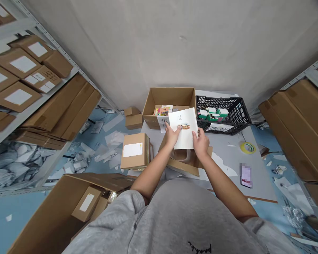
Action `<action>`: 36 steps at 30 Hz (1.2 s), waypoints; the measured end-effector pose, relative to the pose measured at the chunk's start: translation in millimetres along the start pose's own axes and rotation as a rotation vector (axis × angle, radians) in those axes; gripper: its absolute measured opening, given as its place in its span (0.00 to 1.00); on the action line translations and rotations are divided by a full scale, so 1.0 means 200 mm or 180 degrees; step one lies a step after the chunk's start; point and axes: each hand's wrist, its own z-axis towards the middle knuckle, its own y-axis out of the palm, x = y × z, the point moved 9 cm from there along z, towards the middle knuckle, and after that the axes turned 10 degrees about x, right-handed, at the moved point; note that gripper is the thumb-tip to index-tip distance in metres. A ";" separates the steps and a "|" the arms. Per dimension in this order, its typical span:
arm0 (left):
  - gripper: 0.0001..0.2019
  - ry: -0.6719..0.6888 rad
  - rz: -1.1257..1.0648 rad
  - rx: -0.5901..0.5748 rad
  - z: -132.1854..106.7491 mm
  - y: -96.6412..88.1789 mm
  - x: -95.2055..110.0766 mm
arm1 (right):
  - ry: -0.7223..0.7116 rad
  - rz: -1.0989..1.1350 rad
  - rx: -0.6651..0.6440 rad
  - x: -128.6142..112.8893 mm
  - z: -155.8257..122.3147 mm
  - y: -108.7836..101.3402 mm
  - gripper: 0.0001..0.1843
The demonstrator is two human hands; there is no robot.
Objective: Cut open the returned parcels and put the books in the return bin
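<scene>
Between my two hands is a white book (186, 135) with a small coloured picture and a little dark lettering on its cover. My left hand (172, 136) grips its left edge, thumb laid on the cover. On the right edge my right hand (200, 141) is closed, thumb in front. Just under the book sits an opened cardboard box (184, 168), its inside partly hidden. Beyond it stands a larger open carton (172, 94) holding several colourful printed items (163, 111). To its right is a black plastic crate (240, 112) with green and white boxes (213, 113).
A phone (246, 175) and a roll of yellow tape (247, 147) lie on the table (258, 176). At left are stacked cartons (132, 151) and a large open box (50, 208). Shelves (23, 106) with parcels line the left; paper scraps (112, 148) litter the blue floor.
</scene>
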 end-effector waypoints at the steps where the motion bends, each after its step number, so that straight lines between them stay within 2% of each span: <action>1: 0.49 -0.0091 0.0143 0.0158 -0.01 -0.02 -0.01 | -0.0088 -0.0084 -0.0002 -0.02 -0.01 0.00 0.22; 3: 0.45 -0.0154 0.0334 0.0303 -0.04 -0.02 0.01 | -0.0220 -0.0279 0.0010 -0.05 -0.03 0.00 0.22; 4: 0.38 -0.0115 0.0277 0.0167 -0.06 0.01 0.03 | -0.0270 -0.0366 0.0013 -0.06 -0.04 0.00 0.22; 6: 0.25 -0.0004 -0.0020 -0.0379 -0.11 0.12 0.08 | -0.0366 -0.0474 -0.0042 -0.09 -0.06 0.02 0.22; 8: 0.21 0.0024 -0.0282 -0.0807 -0.15 0.20 0.11 | -0.0482 -0.0494 -0.0226 -0.13 -0.10 0.06 0.21; 9: 0.21 0.0011 -0.0379 -0.0835 -0.15 0.21 0.12 | -0.0562 -0.0465 -0.0366 -0.15 -0.12 0.08 0.21; 13: 0.21 -0.0061 -0.1011 -0.0354 -0.06 0.10 0.11 | -0.0904 -0.0021 -0.0808 -0.23 -0.17 0.10 0.24; 15: 0.23 -0.0154 -0.1327 -0.0327 -0.01 0.04 0.10 | -0.0828 0.0212 -0.0690 -0.20 -0.13 0.07 0.27; 17: 0.26 -0.0251 -0.1427 -0.0427 0.03 0.01 0.09 | -0.0487 0.0396 -0.0457 -0.10 -0.05 0.04 0.30; 21: 0.29 -0.0235 -0.1316 -0.0601 0.06 0.00 0.10 | 0.0370 0.1138 -0.0649 0.12 0.03 0.13 0.35; 24: 0.28 -0.0054 -0.1168 -0.0546 0.06 0.00 0.11 | 0.0708 0.1492 -0.0628 0.20 0.04 0.17 0.33; 30: 0.25 0.0141 -0.0941 -0.0454 0.05 0.01 0.08 | 0.0530 0.1575 -0.0291 0.16 0.06 0.10 0.29; 36: 0.20 0.0361 -0.0308 -0.0292 -0.04 0.00 0.07 | 0.0593 0.1648 -0.0031 0.18 0.07 0.07 0.28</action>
